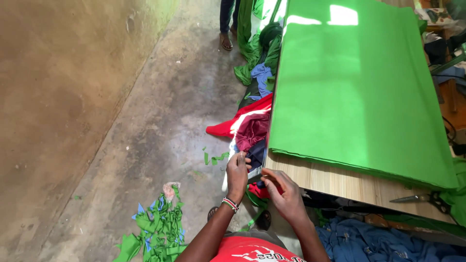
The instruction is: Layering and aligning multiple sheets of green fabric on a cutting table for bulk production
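Taking the wooden counter (340, 182) as the landmark and reading from the left: well to its left on the concrete floor (160, 126) lies a heap of green and blue fabric scraps (155, 233), and nearer the counter a few loose green snippets (216, 157) sit on the floor. Just off the counter's left near corner the left hand (237, 173), with a beaded bracelet (230, 204) on the wrist, is raised with its fingers curled against a small pale strip (255, 173) that runs across to the corner; the fingers look closed on its end, though the grip itself is partly hidden. The right hand (284, 194) sits at the counter's near corner edge, fingers bent and pinched toward the same strip, so the two hands are close together with the strip spanning the short gap between them. Whether the right fingertips truly clamp it cannot be told. Against the counter's left side hangs a pile of red, maroon and blue cloth (250, 126). On top of the counter a thick stack of bright green fabric (354, 87) covers most of the surface, leaving a bare wooden band along the near edge. At the right end of that band lie dark scissors (422, 198), well apart from both hands. Below the counter's near edge is a bundle of blue cloth (369, 240).
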